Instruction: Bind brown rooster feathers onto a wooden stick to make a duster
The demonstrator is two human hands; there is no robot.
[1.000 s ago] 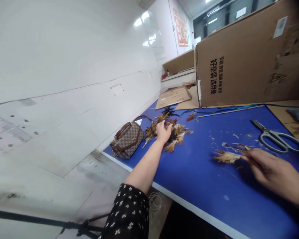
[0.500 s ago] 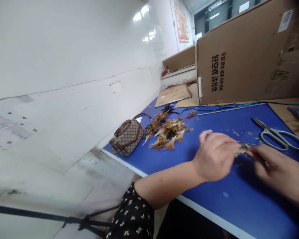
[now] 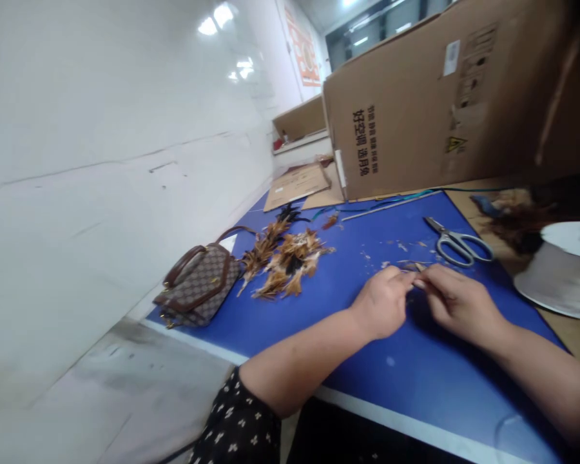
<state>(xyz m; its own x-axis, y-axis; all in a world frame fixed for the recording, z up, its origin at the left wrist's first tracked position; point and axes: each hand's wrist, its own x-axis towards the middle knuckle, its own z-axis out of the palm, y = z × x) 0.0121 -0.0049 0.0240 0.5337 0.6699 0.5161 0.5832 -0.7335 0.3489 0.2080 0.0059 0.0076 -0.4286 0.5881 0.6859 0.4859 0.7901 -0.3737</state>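
Over the blue tabletop (image 3: 328,348), my left hand (image 3: 384,304) and my right hand (image 3: 457,301) meet fingertip to fingertip. Both are closed in a pinch. A thin, brownish feather (image 3: 418,266) shows between and just behind the fingertips, mostly covered by them. Small feather scraps (image 3: 401,247) lie scattered beyond the hands. Grey-handled scissors (image 3: 459,246) rest partly open behind my right hand. Left of my hands lies a loose ring of brown feathers (image 3: 294,261), and beside it a longer feather strip (image 3: 265,248) with a dark tip.
A brown patterned handbag (image 3: 203,283) sits at the table's left edge by the white wall (image 3: 101,212). A large cardboard box (image 3: 401,129) stands at the back, with flat cardboard (image 3: 297,185) beside it. A white spool (image 3: 560,270) is at the right.
The view has swung right, so things appear further left and the spool has come into sight. My hands stay together, with less of the feather showing between them.
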